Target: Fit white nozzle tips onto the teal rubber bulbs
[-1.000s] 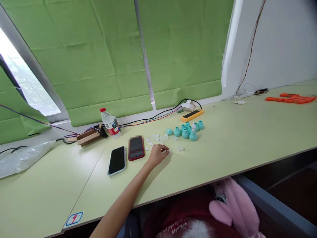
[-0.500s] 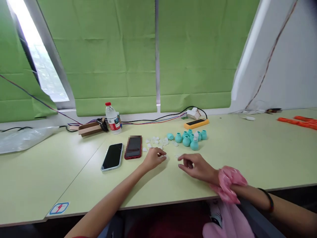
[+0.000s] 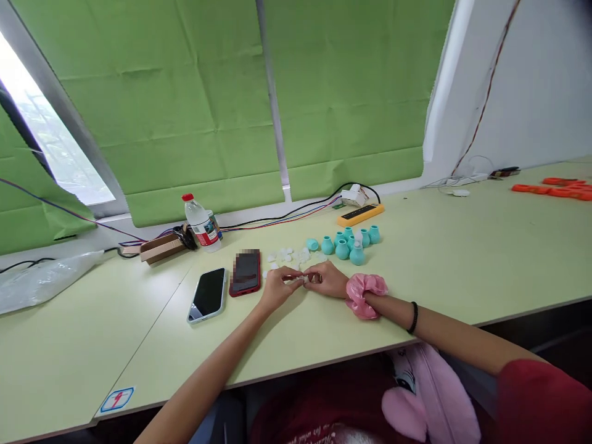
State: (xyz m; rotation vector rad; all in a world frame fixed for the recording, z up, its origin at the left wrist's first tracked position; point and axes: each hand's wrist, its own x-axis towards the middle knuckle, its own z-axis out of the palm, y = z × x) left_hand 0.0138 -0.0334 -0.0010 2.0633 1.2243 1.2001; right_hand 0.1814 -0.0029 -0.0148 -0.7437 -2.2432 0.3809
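Both hands meet at mid-table now: the left hand (image 3: pixel 277 287) and the right hand (image 3: pixel 329 280) come fingertip to fingertip over a small white piece (image 3: pixel 300 280), pinched between them just above the pale green table (image 3: pixel 462 259). Each hand's fingers are closed on that piece, one from either side; whether it is one part or two being joined is too small to tell. A pink scrunchie (image 3: pixel 364 294) and a black band (image 3: pixel 414 317) sit on the right wrist.

Just behind the hands lies a loose scatter of more white pieces (image 3: pixel 289 255), and beyond that, to the right, a cluster of teal bulb-shaped parts (image 3: pixel 346 242), most standing upright, one tipped on its side. Left of the hands, two phones lie flat side by side, the red phone (image 3: pixel 245 272) nearer and the light-coloured phone (image 3: pixel 208 294) further out. A water bottle (image 3: pixel 201 223) stands back by the wall, a yellow power strip (image 3: pixel 361 214) behind the teal parts.

By the look of it, this is the fiddly stage, working the white piece between the fingertips. Any next move calls for a steady two-sided pinch and fine fingertip control, since the piece is tiny and easily dropped among its neighbours.
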